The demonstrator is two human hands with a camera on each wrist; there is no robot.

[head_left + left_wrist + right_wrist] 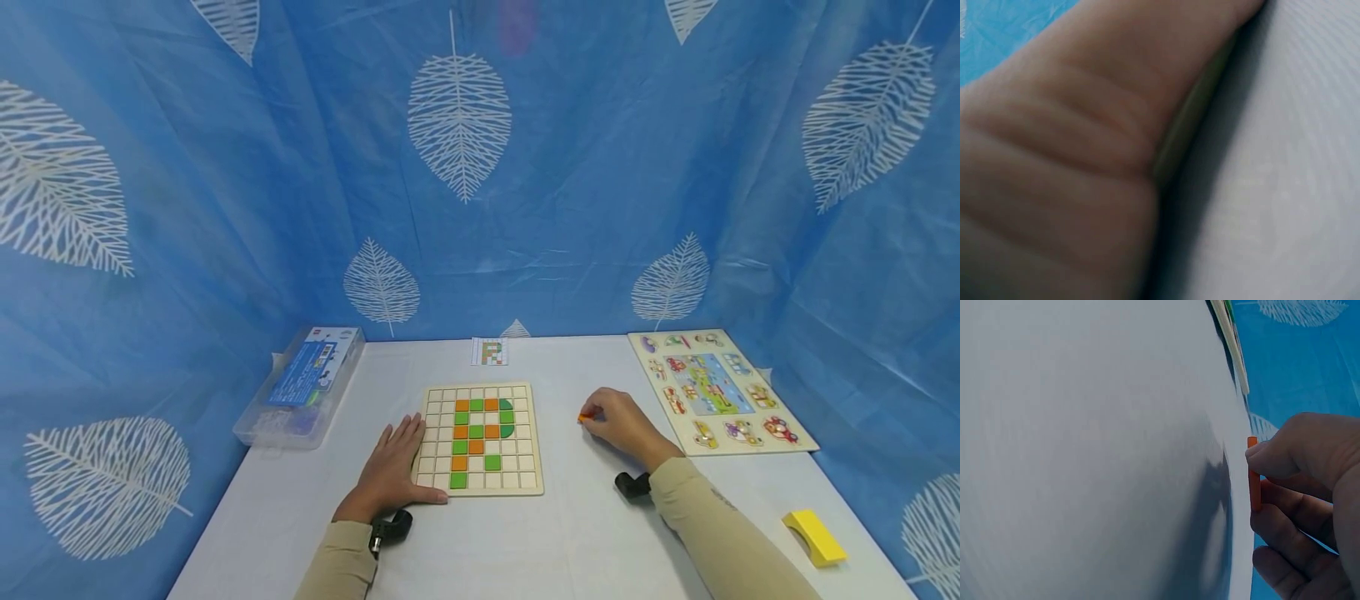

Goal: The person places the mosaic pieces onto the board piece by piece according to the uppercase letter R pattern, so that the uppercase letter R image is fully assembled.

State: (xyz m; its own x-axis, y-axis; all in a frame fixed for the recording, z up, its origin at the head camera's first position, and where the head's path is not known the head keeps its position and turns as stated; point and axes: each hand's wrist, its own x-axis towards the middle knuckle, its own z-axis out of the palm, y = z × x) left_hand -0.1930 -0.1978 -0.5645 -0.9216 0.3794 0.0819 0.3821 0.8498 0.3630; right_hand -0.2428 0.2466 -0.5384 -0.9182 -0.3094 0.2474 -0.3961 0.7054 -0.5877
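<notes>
In the head view a wooden grid board [536, 467] lies mid-table, with orange and green tiles set in it in the shape of a letter R. My left hand [392, 467] rests at the board's left edge, fingers straight and thumb along the near corner. To the right of the board, my right hand [621, 423] pinches an orange tile [1254, 481] between thumb and fingers, just above the table. The right wrist view shows that tile edge-on. Behind the board lies a small pattern card [490, 352] with the same letter.
At the back left sits a clear plastic box [311, 387] with a blue label. A wooden picture puzzle [720, 392] lies at the back right. Nearer, on the right, is a yellow arched block [814, 537]. Blue leaf-patterned cloth [540, 167] surrounds the white table.
</notes>
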